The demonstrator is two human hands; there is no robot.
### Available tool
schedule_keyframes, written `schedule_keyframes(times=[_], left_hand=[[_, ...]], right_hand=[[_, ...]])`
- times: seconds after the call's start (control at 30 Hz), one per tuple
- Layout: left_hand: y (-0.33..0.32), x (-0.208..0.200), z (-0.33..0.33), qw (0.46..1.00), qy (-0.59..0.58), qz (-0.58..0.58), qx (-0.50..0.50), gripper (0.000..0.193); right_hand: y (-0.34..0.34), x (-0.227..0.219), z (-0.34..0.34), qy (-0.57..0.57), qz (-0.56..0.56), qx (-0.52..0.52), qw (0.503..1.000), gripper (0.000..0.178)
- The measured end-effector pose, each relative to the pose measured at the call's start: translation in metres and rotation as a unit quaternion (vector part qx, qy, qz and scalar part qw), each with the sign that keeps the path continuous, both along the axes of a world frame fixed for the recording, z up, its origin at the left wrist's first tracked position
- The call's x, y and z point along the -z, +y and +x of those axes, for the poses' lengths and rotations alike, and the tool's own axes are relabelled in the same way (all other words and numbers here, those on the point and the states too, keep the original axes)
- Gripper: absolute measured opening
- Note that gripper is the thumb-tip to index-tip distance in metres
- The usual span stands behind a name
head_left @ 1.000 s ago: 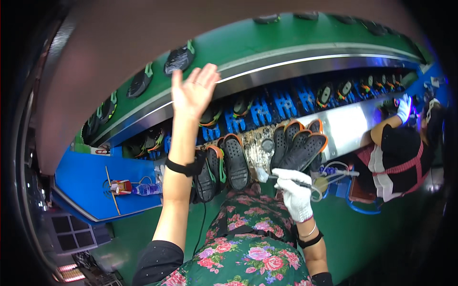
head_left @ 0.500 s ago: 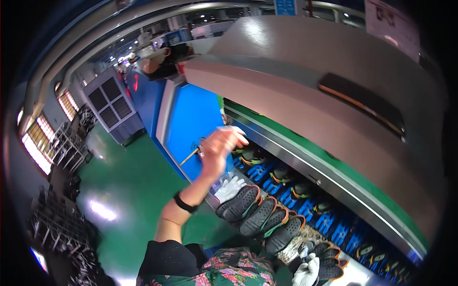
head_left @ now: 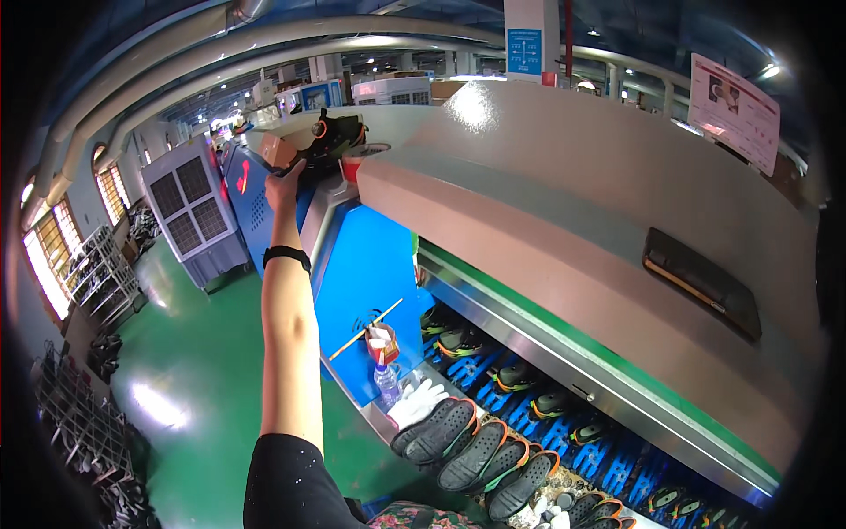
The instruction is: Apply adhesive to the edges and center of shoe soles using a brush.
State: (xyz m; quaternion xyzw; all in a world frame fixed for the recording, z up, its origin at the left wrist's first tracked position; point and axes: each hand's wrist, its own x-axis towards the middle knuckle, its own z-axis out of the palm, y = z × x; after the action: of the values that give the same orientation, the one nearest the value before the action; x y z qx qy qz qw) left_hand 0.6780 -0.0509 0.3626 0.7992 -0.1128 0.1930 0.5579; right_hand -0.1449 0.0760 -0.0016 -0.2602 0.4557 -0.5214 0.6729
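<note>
My bare left hand (head_left: 284, 183), with a black band at its wrist, reaches far forward to the machine's top left corner. Its fingers close at a dark thing there, partly hidden. Beside them lie a black shoe-like item (head_left: 339, 139) with an orange ring and a brown box (head_left: 278, 152). At the lower edge, white-gloved fingers of my right hand (head_left: 548, 514) show only in part, next to black clogs (head_left: 592, 510). Larger black clogs with orange trim (head_left: 456, 432) stand in a row on the ledge, near an unworn white glove (head_left: 418, 402).
A grey machine hood (head_left: 564, 167) spans the right, with a black phone-like case (head_left: 701, 282) on it. Beneath, blue holders (head_left: 520, 401) carry shoe parts. A clear bottle (head_left: 386, 381) and a red cup (head_left: 382, 342) stand by the blue panel. An air cooler (head_left: 196, 212) stands farther left.
My left hand has moved up and forward from above the ledge to the machine's top corner. The view has tilted upward, and less of the gloved right hand shows.
</note>
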Motion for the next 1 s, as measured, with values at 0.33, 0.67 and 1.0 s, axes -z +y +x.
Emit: schedule_keyframes(times=[0.33, 0.67, 1.0], left_hand=[[-0.025, -0.038, 0.0, 0.948, 0.015, -0.312, 0.063, 0.07], [0.001, -0.038, 0.011, 0.855, 0.189, -0.416, 0.246, 0.041], [0.123, -0.005, -0.043, 0.695, -0.033, -0.581, 0.421, 0.027]], right_hand=[[0.012, -0.118, 0.045, -0.111, -0.046, -0.126, 0.985, 0.056], [0.015, -0.103, 0.048, -0.103, -0.013, -0.109, 0.989, 0.036], [0.018, -0.065, 0.035, -0.11, -0.043, -0.117, 0.986, 0.024]])
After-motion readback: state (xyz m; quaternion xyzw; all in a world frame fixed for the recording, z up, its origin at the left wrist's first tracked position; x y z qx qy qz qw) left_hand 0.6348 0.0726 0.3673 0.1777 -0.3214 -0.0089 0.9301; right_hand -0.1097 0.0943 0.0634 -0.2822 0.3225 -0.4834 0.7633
